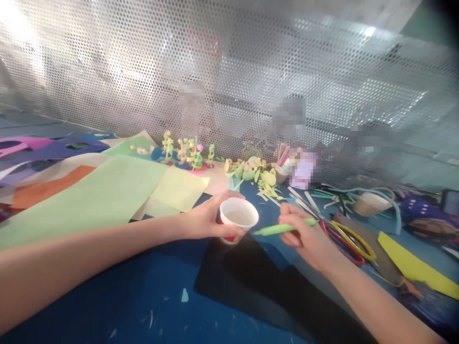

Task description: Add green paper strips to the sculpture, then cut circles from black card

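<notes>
My left hand (211, 217) is wrapped round a white paper cup (239, 213) with red print low on its side. The cup is upright at the far left part of a black sheet (251, 282); whether it touches the sheet is hard to tell. In my right hand (304, 234) is a light green pen (276, 229), its tip pointing left toward the cup with a small gap between them. The black sheet extends under my right forearm.
Green felt (103, 191), yellow felt (179, 187) and an orange piece (53, 184) lie at left. Small figures (186, 152) stand at the back before a perforated metal screen (229, 71). Scissors with red and yellow handles (344, 243), a yellow strip (412, 265) and another cup (373, 203) are at right.
</notes>
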{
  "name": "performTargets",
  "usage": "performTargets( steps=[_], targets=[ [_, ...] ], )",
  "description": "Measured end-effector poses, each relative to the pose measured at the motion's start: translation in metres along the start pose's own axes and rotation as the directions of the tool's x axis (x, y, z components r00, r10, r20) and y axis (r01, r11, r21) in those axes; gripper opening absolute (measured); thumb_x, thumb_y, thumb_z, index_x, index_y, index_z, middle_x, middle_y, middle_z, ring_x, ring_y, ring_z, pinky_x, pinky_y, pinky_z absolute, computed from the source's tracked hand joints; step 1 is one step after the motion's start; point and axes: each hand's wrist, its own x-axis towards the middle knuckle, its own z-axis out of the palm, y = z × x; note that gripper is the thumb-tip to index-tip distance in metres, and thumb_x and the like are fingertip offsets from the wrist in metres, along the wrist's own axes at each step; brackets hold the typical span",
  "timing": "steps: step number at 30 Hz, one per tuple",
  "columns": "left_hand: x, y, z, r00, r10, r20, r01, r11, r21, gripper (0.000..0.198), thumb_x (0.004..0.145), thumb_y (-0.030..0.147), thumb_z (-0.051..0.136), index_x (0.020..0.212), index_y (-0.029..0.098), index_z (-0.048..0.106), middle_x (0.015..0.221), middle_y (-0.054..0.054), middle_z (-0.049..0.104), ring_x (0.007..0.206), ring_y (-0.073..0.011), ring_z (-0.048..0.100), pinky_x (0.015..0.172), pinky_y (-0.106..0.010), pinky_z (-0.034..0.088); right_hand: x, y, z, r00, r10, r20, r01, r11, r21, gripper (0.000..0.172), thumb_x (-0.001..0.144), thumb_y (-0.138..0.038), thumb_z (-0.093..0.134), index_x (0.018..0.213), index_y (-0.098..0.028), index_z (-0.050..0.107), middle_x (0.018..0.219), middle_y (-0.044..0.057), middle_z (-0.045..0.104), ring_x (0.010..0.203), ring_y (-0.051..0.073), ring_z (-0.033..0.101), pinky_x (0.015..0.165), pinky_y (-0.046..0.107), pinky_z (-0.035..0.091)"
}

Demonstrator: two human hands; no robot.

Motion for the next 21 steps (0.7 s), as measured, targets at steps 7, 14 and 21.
performTargets(
  steps=[7,14,21],
  targets=[
    [0.002,0.002,-0.005,0.992,0.082,-0.091,-0.058,0.969,0.239,0.062,0.067,0.046,0.07,0.118,0.022,0.047,0.11,-0.009,0.056,0.108,-0.0263,0.05,0.088,-0.038,0.043,0.016,0.001,-0.012,0.984,0.131,-0.123,-0.127,0.991,0.039,0.018,0.082,-0.034,0.047,0.071,-0.02,0.048,0.041,-0.006,0.04,0.04,0.008,0.03,0.038,0.019,0.02],
    [0.008,0.009,-0.009,0.966,0.247,-0.077,-0.194,0.888,0.418,0.056,0.064,0.046,0.071,0.109,0.019,0.053,0.105,-0.008,0.059,0.104,-0.0259,0.049,0.094,-0.042,0.037,0.047,0.003,0.009,0.992,0.12,-0.044,-0.123,0.99,-0.076,0.024,0.08,-0.039,0.042,0.067,-0.02,0.044,0.041,-0.007,0.037,0.039,0.008,0.029,0.038,0.02,0.021],
    [0.005,0.012,-0.009,0.965,0.258,-0.043,-0.199,0.831,0.519,0.058,0.069,0.051,0.064,0.115,0.019,0.049,0.11,-0.011,0.051,0.108,-0.0275,0.043,0.097,-0.045,0.035,0.1,-0.007,0.037,0.999,0.045,0.026,-0.037,0.969,-0.243,0.027,0.075,-0.04,0.053,0.06,-0.02,0.046,0.034,-0.011,0.025,0.032,0.006,0.021,0.035,0.019,0.017]
  ],
)
